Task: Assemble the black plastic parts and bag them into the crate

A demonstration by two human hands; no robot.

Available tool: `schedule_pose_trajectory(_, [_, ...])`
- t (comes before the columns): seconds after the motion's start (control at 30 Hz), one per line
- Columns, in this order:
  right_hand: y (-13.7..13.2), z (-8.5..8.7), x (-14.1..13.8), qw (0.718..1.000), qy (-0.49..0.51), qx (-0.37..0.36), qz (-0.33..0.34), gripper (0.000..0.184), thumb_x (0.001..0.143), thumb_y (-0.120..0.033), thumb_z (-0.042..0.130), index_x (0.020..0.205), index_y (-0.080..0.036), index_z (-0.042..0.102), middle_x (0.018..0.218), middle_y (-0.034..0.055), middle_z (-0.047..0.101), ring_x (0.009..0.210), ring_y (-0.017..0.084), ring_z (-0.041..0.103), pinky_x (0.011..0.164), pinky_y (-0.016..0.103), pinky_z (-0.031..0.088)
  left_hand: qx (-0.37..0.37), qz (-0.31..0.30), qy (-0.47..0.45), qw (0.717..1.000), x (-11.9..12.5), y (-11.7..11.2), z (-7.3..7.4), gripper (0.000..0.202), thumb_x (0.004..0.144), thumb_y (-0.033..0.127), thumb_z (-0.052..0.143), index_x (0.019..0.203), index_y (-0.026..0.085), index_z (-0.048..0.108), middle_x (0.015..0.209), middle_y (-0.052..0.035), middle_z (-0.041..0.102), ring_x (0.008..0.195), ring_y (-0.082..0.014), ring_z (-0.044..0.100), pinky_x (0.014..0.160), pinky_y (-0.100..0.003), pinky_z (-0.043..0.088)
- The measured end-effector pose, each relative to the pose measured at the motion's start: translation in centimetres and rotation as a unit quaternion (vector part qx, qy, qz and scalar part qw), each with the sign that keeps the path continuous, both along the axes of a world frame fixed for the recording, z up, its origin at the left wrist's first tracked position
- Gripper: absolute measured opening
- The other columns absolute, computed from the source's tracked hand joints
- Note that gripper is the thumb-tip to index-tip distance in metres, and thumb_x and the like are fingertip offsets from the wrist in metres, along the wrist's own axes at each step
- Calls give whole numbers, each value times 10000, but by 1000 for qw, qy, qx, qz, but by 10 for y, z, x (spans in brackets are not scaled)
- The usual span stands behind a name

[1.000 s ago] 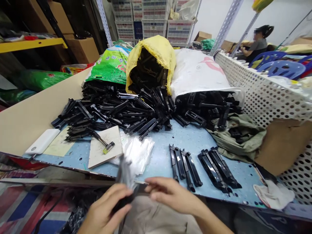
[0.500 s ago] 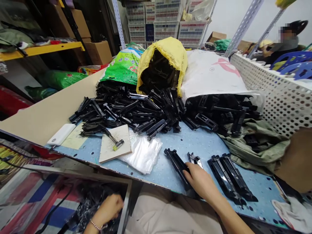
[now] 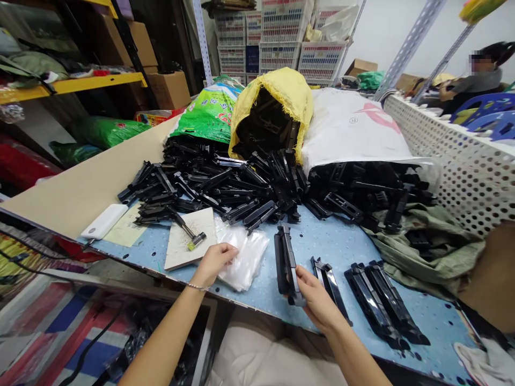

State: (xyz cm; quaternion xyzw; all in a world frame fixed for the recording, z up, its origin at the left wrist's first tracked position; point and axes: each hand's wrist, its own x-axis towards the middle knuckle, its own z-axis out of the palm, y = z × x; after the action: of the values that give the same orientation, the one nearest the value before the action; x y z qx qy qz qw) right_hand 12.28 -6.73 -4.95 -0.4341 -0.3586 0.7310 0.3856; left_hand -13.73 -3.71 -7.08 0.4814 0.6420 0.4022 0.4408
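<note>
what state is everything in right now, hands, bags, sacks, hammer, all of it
left hand: at the clear bags, grip unclear
right hand: closed on black parts
held black parts: upright, above the table
clear bags: stacked, rumpled
hammer: lying on the board
board: flat
yellow sack: open, parts inside
white sack: open, lying down

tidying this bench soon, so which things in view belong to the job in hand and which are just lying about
Likely in the job:
black parts in the right hand
clear plastic at the left hand
black pile behind

Seemingly just lying about:
white device
white cloth
cardboard
</note>
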Motion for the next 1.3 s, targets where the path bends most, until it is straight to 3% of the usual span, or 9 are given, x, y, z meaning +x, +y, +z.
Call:
schedule_pose_trajectory(0.37, [46,-8,-101,984,128,-106,58,321,580,-336,849,739,-123,669,618,13,636,505,84,527,491,201,471,11,42,-131,990,-5,-9,3,289,584,383,765,641,127,645,613,-16,611,571,-119,525,563,-235,413])
schedule_pose_trajectory(0.53, [53,-18,-78,986,130,-107,17,323,556,-345,863,646,-137,632,578,-8,606,499,86,516,479,205,465,115,107,-71,985,-17,-23,15,131,719,272,656,675,163,597,799,-37,627,749,-147,578,689,-259,467])
schedule_pose_trajectory(0.63, [48,-15,-61,989,116,-88,-3,324,562,-357,861,661,-138,644,595,-14,602,493,75,491,485,204,460,239,38,153,958,-10,-31,20,171,791,106,498,731,182,638,1055,-85,626,969,-201,582,861,-344,473])
schedule_pose_trajectory(0.73, [33,-6,-46,994,97,-48,-22,290,608,-344,840,733,-147,668,659,-15,618,522,65,493,499,178,453,254,-48,288,922,3,-32,22,385,813,24,367,959,185,684,1125,-110,622,1055,-226,571,939,-397,462])
schedule_pose_trajectory(0.9, [-10,-2,-25,980,111,-146,75,246,700,-372,779,754,-161,664,677,17,633,555,100,562,472,180,464,177,-65,229,955,12,-29,24,553,821,71,417,1359,195,458,1345,-119,494,936,-161,636,888,-317,523])
schedule_pose_trajectory(1.03, [-19,-16,-32,969,116,-206,78,313,683,-398,779,825,-134,689,741,60,662,599,107,594,505,173,479,209,-154,232,937,28,-50,32,669,835,45,363,1472,228,269,1473,-105,371,1273,-203,474,1065,-355,413])
schedule_pose_trajectory(1.1, [-16,-17,-44,985,72,-147,52,299,681,-404,763,799,-140,686,728,43,651,616,122,590,528,199,487,228,-247,230,914,41,-66,38,690,839,37,347,1491,226,220,1498,-95,351,1365,-203,363,1114,-361,357])
schedule_pose_trajectory(1.17, [-16,-9,-55,999,-32,-2,30,216,729,-370,708,793,-165,685,730,26,650,683,157,597,607,251,505,217,-299,212,905,48,-84,45,707,817,30,357,1487,227,241,1496,-84,364,1362,-197,369,1115,-350,359])
schedule_pose_trajectory(1.3, [-31,18,-44,940,-192,243,143,215,825,-311,598,1000,-231,693,970,49,681,889,213,614,813,327,485,118,-256,193,940,18,-124,60,607,748,64,415,1290,300,554,1338,-37,554,1228,-215,517,1061,-343,414])
